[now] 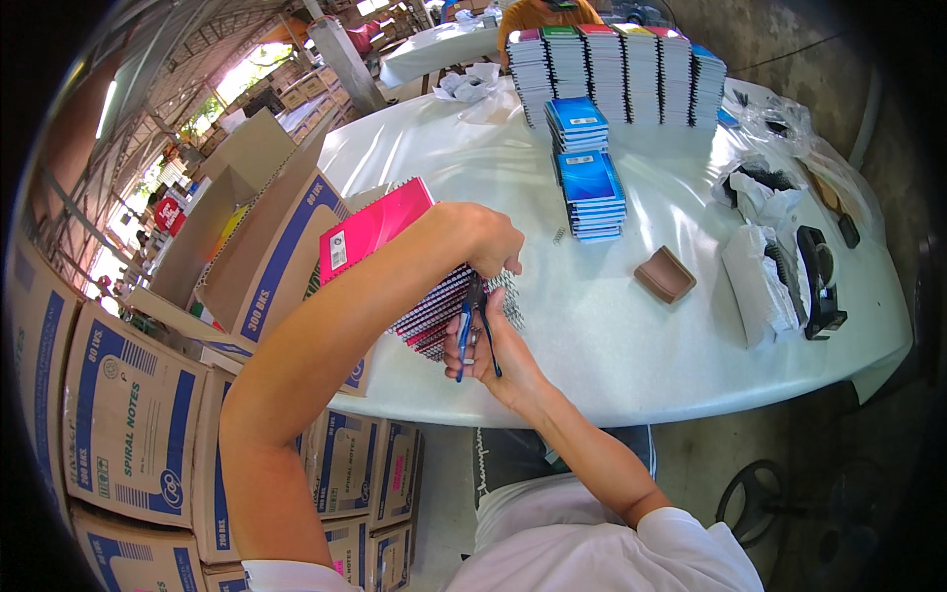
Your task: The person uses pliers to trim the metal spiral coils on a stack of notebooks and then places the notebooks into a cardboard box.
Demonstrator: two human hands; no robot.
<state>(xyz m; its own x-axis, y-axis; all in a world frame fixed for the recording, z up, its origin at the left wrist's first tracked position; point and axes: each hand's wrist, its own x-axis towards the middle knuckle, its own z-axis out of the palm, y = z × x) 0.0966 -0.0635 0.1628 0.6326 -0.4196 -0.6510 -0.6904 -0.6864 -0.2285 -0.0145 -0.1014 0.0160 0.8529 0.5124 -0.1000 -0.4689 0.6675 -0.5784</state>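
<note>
A stack of spiral notebooks (390, 225) with a pink cover on top lies near the table's left side, its coiled edges facing me. My left hand (490, 242) reaches across to the right end of these coils, fingers curled in; what they hold is hidden. Just below it, my right hand (505, 353) is closed around a pair of pliers (465, 340) with blue and dark handles. The jaws point up at the coil ends under my left hand. My left forearm covers part of the stack.
An open carton (281, 261) stands left of the stack, above several closed cartons (133, 414). Blue notebooks (590, 187) are piled mid-table, before tall notebook stacks (602, 84). A brown block-like piece (665, 275), a tape dispenser (821, 286) and plastic wrapping (764, 286) lie right. Another person (552, 14) is behind.
</note>
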